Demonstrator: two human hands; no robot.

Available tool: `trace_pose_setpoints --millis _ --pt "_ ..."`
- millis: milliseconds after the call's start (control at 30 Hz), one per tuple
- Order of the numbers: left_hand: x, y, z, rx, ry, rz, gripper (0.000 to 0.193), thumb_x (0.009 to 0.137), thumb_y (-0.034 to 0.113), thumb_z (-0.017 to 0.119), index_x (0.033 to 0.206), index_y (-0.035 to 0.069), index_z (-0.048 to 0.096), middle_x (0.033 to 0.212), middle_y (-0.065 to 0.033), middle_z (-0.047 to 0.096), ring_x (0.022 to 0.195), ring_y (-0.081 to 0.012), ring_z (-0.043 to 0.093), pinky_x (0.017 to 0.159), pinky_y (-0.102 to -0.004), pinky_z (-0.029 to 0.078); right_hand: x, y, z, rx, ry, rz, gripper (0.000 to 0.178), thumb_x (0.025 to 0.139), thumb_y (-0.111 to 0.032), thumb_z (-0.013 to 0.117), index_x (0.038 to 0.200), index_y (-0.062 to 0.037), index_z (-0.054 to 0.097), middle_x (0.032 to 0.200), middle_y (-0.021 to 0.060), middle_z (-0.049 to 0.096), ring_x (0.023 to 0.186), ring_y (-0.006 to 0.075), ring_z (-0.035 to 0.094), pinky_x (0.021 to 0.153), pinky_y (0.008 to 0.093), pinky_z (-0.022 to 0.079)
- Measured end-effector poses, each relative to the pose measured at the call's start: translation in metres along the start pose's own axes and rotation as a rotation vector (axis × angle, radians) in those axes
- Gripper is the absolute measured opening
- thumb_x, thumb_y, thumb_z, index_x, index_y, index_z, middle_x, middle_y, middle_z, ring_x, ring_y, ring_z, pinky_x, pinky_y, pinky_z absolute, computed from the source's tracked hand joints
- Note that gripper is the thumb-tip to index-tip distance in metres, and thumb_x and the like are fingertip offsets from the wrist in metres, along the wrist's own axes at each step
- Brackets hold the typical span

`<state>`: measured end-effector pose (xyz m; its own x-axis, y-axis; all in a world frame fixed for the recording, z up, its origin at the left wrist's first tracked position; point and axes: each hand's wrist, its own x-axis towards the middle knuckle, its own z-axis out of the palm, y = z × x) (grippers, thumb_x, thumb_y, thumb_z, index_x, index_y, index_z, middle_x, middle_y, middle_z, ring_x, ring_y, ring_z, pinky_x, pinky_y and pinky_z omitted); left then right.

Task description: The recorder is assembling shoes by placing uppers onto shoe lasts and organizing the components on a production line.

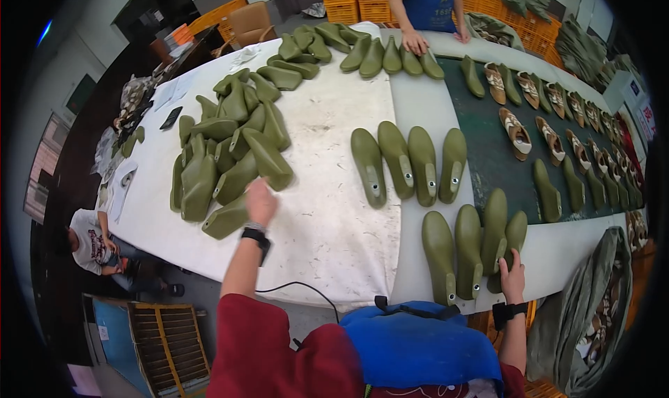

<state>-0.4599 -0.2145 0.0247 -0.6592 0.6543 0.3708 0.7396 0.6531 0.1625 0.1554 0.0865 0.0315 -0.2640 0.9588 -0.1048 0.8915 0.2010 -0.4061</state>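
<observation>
My left hand (261, 203) is closed at the near edge of a heap of olive-green plastic shoe lasts (233, 105), its fingers on the end of one shoe last (226, 217) that lies on its side. My right hand (512, 278) grips the heel end of the rightmost shoe last (516, 229) in the nearest row. Beside it, more lasts (439, 251) lie with toes pointing away from me. Behind that row, another short row of lasts (394, 154) lies the same way. Part of the last in my right hand is hidden by the fingers.
A dark green conveyor belt (488, 182) on the right carries rows of brown-and-white shoes (514, 133) and lasts. Across the table, a person's hand (416, 42) touches a line of lasts (371, 58). A phone (171, 118) lies far left; another person sits at the left.
</observation>
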Motion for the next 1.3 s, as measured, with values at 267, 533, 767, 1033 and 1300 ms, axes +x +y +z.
trace_pose_setpoints --millis 267,533,767,1033,1300 --pt "-0.042 -0.124 -0.066 0.301 -0.62 -0.45 0.05 0.058 0.033 0.074 0.1 0.008 0.06 0.097 -0.0148 0.064 0.095 -0.0303 0.06 0.084 -0.0391 0.048 0.0 0.004 0.003 -0.03 0.007 0.003 0.05 0.089 -0.042 0.05 0.131 -0.0177 0.037 0.102 0.0236 0.05 0.091 0.0411 0.053 0.077 0.0446 0.044" --pt "-0.056 0.047 -0.063 0.018 -1.093 -0.028 0.078 0.063 0.047 0.068 0.107 -0.015 0.047 0.097 -0.0297 0.059 0.092 -0.0399 0.059 0.08 -0.0403 0.049 0.0 0.011 0.002 -0.025 0.023 0.01 0.05 0.089 -0.042 0.05 0.131 -0.0167 0.037 0.102 0.0243 0.05 0.09 0.0418 0.053 0.077 0.0443 0.044" --pt "-0.077 0.24 -0.036 -0.769 -1.351 -0.116 0.098 0.078 0.038 0.065 0.14 -0.002 0.001 0.091 -0.0188 0.062 0.076 -0.0253 0.062 0.071 -0.0315 0.05 -0.001 0.003 -0.001 -0.024 0.036 0.012 0.049 0.089 -0.04 0.051 0.13 -0.0162 0.038 0.101 0.0235 0.05 0.091 0.0408 0.053 0.077 0.0437 0.044" --pt "0.037 0.039 0.075 -0.447 0.025 -0.587 0.097 0.063 0.034 0.078 0.134 -0.003 0.022 0.126 -0.0298 0.04 0.117 -0.041 0.04 0.098 -0.0412 0.036 -0.001 0.0 -0.001 -0.006 0.026 0.001 0.049 0.088 -0.034 0.054 0.13 -0.0144 0.038 0.101 0.0236 0.05 0.091 0.0405 0.053 0.077 0.0434 0.044" --pt "0.071 0.03 0.079 -0.712 -0.035 -1.039 0.101 0.066 0.032 0.073 0.141 0.006 0.011 0.127 -0.0229 0.044 0.114 -0.0348 0.047 0.095 -0.0378 0.04 0.003 0.002 0.006 0.01 -0.011 0.007 0.051 0.088 -0.032 0.054 0.131 -0.0124 0.037 0.104 0.0242 0.049 0.094 0.0412 0.051 0.081 0.0433 0.043"
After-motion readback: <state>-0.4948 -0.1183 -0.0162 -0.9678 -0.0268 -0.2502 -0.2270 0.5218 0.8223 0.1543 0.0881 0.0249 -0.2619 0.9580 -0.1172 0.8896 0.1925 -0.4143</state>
